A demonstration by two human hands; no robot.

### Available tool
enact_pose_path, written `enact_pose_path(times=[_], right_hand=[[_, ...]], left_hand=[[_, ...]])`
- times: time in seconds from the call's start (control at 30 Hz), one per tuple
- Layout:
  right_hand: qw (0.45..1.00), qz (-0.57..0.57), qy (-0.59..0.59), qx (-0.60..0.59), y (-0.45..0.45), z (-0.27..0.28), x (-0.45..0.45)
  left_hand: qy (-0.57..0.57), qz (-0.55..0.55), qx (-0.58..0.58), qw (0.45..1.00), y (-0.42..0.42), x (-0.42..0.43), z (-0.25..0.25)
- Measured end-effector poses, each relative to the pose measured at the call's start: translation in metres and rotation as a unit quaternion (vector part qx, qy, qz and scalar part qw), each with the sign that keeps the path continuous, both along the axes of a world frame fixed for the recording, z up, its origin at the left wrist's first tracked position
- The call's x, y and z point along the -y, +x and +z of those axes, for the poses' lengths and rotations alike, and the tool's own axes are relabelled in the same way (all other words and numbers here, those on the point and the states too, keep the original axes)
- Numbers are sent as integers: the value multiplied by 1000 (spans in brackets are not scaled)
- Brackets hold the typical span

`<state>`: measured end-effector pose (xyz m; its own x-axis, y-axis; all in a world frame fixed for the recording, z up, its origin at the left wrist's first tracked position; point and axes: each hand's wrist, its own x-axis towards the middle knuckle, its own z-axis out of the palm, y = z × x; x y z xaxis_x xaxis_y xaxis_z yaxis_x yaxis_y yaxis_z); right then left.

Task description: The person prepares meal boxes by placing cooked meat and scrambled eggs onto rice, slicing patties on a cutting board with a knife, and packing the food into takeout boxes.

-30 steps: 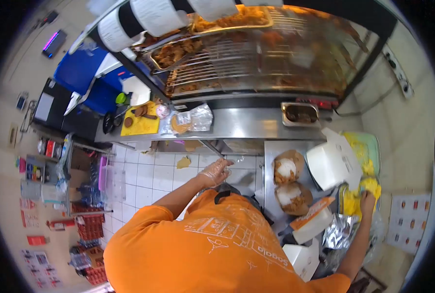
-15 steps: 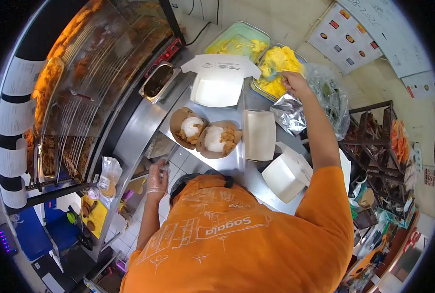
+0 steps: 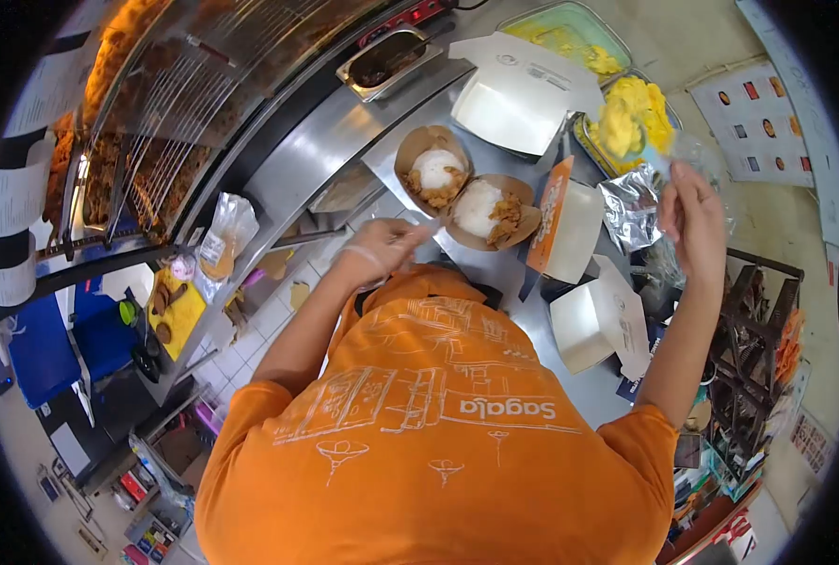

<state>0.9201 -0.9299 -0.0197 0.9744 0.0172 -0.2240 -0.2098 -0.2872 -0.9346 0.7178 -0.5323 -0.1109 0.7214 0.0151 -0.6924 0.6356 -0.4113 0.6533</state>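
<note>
My left hand (image 3: 382,250), in a clear plastic glove, is at the near edge of the metal surface with fingers pressed together; whether anything is between them is too small to tell. Just beyond its fingertips are two brown paper bowls (image 3: 402,162) of white rice (image 3: 477,208) and brown fried pieces. My right hand (image 3: 690,212) is closed at the handle end of a pale blue spoon (image 3: 653,156). The spoon's head rests at yellow scrambled-egg-like food (image 3: 631,108) in a tray. Crumpled foil (image 3: 631,202) lies left of my right hand.
Open white boxes (image 3: 518,105) stand beyond the bowls, with more boxes (image 3: 584,325) nearer my body. A second glass tray (image 3: 570,33) and a sauce tin (image 3: 386,64) sit at the back. On the left are a heated display case (image 3: 193,113) and a yellow board (image 3: 176,315). Dark racks (image 3: 749,348) stand right.
The view has turned and shifted. My left hand has come closer to the bowls, and its fingers have drawn together. My right hand has pulled back from the egg toward the spoon's handle end.
</note>
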Motion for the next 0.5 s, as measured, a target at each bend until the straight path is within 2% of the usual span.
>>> enact_pose_path(times=[0.07, 0.13, 0.17, 0.23, 0.27, 0.3, 0.4, 0.5], right_hand=[[996, 58, -65, -6, -36, 14, -31], [970, 184, -156, 33, -64, 18, -67], [929, 271, -225, 113, -75, 1, -84], [798, 388, -342, 311, -98, -31, -119], [735, 438, -453, 250, -112, -24, -149], [686, 459, -471, 311, -120, -34, -160], [688, 449, -483, 304, -117, -37, -166], [772, 405, -398, 286, -98, -32, -151]], left_hand=[[-72, -9, -68, 995, 9, 11, -9], [-151, 27, -77, 985, 16, 22, -16], [-191, 44, -82, 977, 18, 25, -22], [-264, 50, -44, 962, 17, 26, -64], [-301, 49, -27, 952, 16, 27, -78], [-282, 40, -39, 958, 17, 27, -71], [-249, 23, -53, 967, 31, 24, -47], [-244, 10, -50, 968, 26, 23, -51]])
